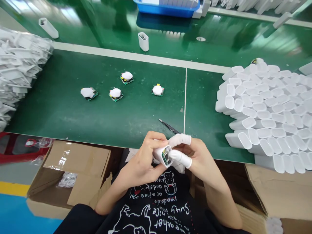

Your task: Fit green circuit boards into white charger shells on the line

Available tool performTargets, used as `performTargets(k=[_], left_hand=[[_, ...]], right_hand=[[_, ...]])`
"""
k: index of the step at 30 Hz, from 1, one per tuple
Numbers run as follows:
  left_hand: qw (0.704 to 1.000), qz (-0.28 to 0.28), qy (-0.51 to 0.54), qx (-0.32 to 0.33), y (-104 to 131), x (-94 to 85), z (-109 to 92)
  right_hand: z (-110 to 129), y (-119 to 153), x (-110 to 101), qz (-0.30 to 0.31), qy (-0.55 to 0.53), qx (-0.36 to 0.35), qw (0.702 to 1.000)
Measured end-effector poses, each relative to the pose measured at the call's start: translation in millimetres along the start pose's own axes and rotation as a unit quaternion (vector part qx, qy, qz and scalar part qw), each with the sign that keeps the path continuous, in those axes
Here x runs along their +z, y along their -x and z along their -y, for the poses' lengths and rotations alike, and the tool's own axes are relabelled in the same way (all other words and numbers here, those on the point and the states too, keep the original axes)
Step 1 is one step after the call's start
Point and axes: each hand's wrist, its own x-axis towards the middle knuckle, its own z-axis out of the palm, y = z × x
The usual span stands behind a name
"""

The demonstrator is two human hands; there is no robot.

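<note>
A white oval housing [159,154] is tilted toward me at the table's front edge, its open end showing a green circuit board and some yellow inside. My left hand [146,159] wraps its fingers and thumb round the housing from the left. On the right, my right hand [195,154], with white covers on thumb and forefinger, pinches at the open end; whatever lies between those fingertips is too small to make out. Black tweezers [169,126] lie just beyond my hands. Farther back, several circuit boards topped with white lumps, one of them here [157,90], rest on the green table [136,120].
Stacked white housings [265,107] fill the right side, and a heap of white parts [19,68] the left. One housing [143,41] stands behind the white strip, another [48,28] lies back left. A blue tray [168,10] sits at the back. An open cardboard box [70,172] is below left.
</note>
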Motion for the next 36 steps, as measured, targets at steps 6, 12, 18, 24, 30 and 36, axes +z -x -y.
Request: performTargets(k=[6,12,18,24,30,36], left_hand=[[0.992,0.019,0.121,-0.028,-3,-6.7,6],[0.986,0.042,0.154,-0.053,0,-7.4,12],[0.991,0.033,0.128,-0.009,1,-7.5,14],[0.995,0.031,0.093,-0.003,0,-6.7,10],[0.998,0.028,0.058,-0.001,-2,-8.8,4],[0.997,-0.015,0.071,0.02,3,-8.7,7]], right_hand=[[-2,12,-10,0.015,0.192,-0.206,0.959],[-4,20,-4,0.01,0.297,-0.264,0.917],[-7,21,3,0.032,0.35,-0.272,0.896],[-9,23,8,0.005,0.309,-0.266,0.913],[-13,24,16,-0.023,0.236,-0.231,0.944],[-17,29,24,-0.048,0.168,-0.151,0.973]])
